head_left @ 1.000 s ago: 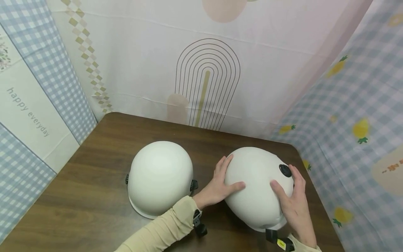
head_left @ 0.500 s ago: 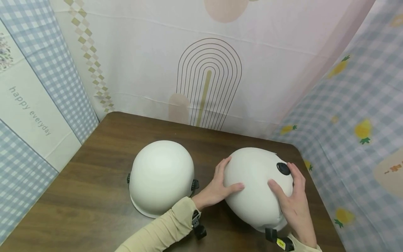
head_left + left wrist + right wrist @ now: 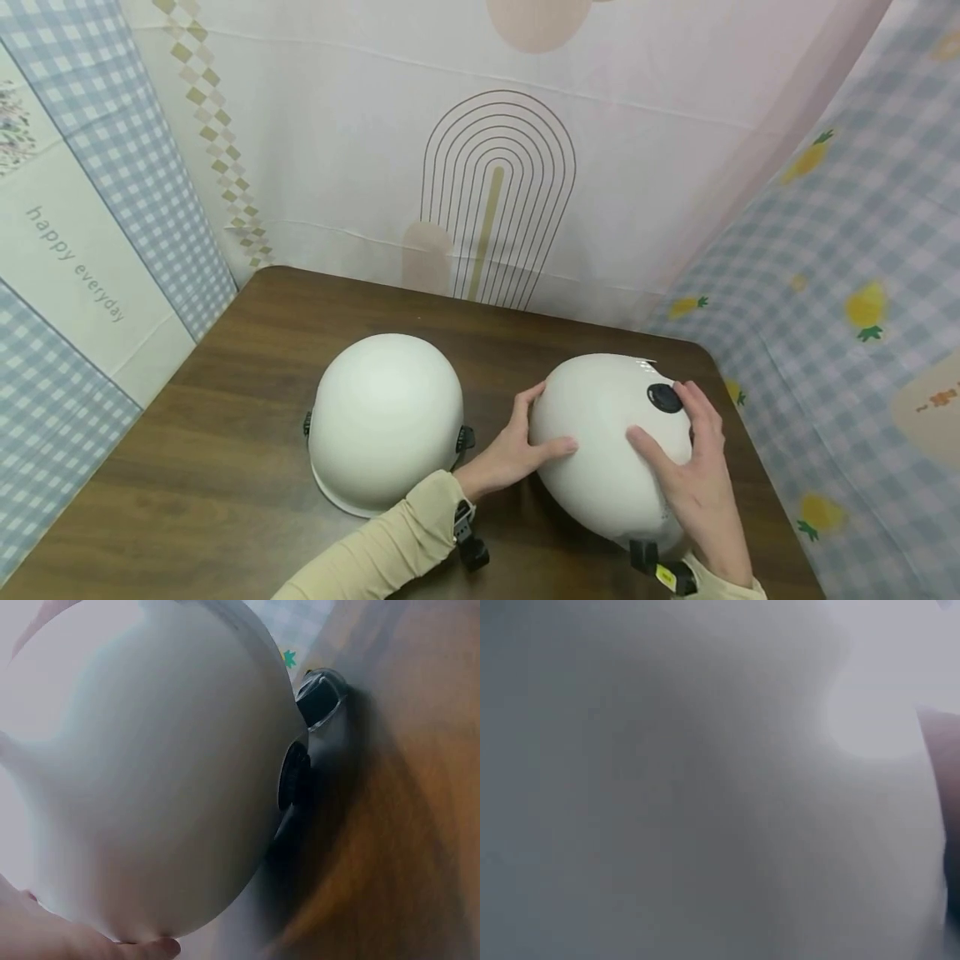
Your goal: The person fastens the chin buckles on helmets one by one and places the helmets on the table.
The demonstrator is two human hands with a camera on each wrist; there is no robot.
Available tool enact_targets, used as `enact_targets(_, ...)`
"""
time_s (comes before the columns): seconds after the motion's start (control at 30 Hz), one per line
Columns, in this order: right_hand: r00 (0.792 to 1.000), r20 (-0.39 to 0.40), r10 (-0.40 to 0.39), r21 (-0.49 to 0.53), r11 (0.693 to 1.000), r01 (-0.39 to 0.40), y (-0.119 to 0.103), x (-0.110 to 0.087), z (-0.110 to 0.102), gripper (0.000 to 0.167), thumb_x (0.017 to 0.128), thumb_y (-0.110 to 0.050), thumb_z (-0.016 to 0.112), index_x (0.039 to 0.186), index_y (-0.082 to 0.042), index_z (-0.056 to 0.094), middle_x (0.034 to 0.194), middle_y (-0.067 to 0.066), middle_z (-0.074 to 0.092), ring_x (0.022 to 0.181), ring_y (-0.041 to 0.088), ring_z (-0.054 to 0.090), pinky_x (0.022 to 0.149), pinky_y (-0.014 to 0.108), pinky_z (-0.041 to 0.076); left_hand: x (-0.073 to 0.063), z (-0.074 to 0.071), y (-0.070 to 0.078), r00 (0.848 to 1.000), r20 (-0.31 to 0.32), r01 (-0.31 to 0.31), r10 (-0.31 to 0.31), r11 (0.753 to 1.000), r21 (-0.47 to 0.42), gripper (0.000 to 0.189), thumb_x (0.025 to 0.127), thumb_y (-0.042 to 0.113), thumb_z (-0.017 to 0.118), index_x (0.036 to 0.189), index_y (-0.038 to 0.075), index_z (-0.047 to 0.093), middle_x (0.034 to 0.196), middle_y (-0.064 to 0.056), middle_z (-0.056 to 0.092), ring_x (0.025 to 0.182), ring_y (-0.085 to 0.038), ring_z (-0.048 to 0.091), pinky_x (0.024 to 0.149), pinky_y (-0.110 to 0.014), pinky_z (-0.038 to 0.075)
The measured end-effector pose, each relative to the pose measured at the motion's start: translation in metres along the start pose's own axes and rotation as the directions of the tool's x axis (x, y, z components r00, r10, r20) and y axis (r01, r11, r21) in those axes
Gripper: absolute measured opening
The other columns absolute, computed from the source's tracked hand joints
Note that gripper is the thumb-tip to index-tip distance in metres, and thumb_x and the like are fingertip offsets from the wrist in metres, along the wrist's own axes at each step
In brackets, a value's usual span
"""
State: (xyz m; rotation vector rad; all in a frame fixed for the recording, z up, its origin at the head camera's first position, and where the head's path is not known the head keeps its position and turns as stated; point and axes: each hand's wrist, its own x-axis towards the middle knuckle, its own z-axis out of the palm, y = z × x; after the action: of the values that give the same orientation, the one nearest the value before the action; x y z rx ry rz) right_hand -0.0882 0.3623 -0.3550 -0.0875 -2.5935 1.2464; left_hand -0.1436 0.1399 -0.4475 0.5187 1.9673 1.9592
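While the left hand grips one side of the white held helmet, thumb on the shell and fingers bent round the far side, the right hand grips the opposite side, fingertips by a black round knob. Held helmet is over the right part of the brown table, tilted, knob turned up; contact with tabletop not clear. Left wrist view: shell large at left, a black round fitting low on it, near the shadowed table. Right wrist view: mostly blurred pale shell, details unreadable. Other white helmet sits dome up, left of the held one and apart from it, black fittings both sides. Beige sleeve of left arm overlaps its lower edge in head view. Dark devices on both wrists. Behind: pale cloth with arch print; at right, checked cloth with pineapples.
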Motion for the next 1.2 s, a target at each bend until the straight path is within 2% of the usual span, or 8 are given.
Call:
enact_targets(0.17,0.999,0.018,-0.042,-0.012,0.999,0.042,-0.002,0.000,0.001,0.084,0.083,-0.027,0.078,0.153,-0.022,0.031,0.160,-0.001,0.015,0.144,0.033,0.010,0.099,0.070,0.021,-0.001,0.004,-0.002,1.000,-0.016,0.024,-0.025,0.998,-0.054,0.095,0.085,0.053,0.068,0.152,0.021,0.010,0.153,-0.005,0.021,0.130,-0.027,0.040,0.095,-0.044,0.044)
enact_targets(0.37,0.999,0.027,-0.043,-0.022,0.999,0.044,-0.003,0.001,0.003,0.084,0.083,-0.027,0.078,0.153,-0.023,0.031,0.160,-0.002,0.014,0.143,0.033,0.011,0.097,0.071,0.022,-0.002,0.005,-0.003,0.998,-0.039,0.047,-0.049,0.997,-0.059,0.092,0.085,0.054,0.067,0.151,0.023,0.011,0.153,-0.005,0.021,0.130,-0.027,0.040,0.096,-0.046,0.044)
enact_targets(0.53,0.996,0.017,-0.083,-0.036,0.996,0.084,-0.006,-0.001,0.005,0.084,0.081,-0.024,0.081,0.151,-0.021,0.035,0.159,0.002,0.019,0.142,0.033,0.014,0.098,0.069,0.023,-0.003,0.004,-0.001,0.995,-0.066,0.076,-0.081,0.995,-0.066,0.088,0.086,0.057,0.064,0.149,0.022,0.013,0.152,-0.007,0.023,0.130,-0.027,0.040,0.097,-0.046,0.043)
enact_targets(0.77,0.992,0.019,-0.122,-0.068,0.990,0.123,-0.010,-0.004,0.010,0.084,0.078,-0.025,0.083,0.149,-0.019,0.038,0.158,0.005,0.022,0.140,0.036,0.016,0.095,0.068,0.026,-0.004,0.005,0.002,0.991,-0.105,0.081,-0.089,0.994,-0.080,0.087,0.088,0.056,0.063,0.149,0.017,0.014,0.148,-0.009,0.026,0.128,-0.028,0.042,0.098,-0.048,0.043)
enact_targets(0.97,0.991,0.019,-0.136,-0.089,0.987,0.137,-0.012,-0.005,0.012,0.084,0.079,-0.026,0.083,0.150,-0.020,0.037,0.158,0.007,0.022,0.137,0.039,0.018,0.092,0.068,0.027,-0.006,0.004,0.003,0.990,-0.097,0.099,-0.105,0.993,-0.064,0.091,0.089,0.058,0.060,0.155,0.022,0.010,0.155,-0.007,0.022,0.133,-0.028,0.037,0.101,-0.051,0.038)
enact_targets(1.2,0.987,0.005,-0.160,-0.088,0.983,0.160,-0.011,-0.006,0.016,0.084,0.077,-0.024,0.084,0.148,-0.020,0.040,0.157,0.006,0.024,0.139,0.038,0.018,0.094,0.067,0.026,-0.009,0.003,0.007,0.987,-0.101,0.127,-0.127,0.992,-0.008,0.089,0.089,0.062,0.055,0.157,0.032,0.005,0.160,-0.007,0.012,0.142,-0.033,0.023,0.106,-0.057,0.030)
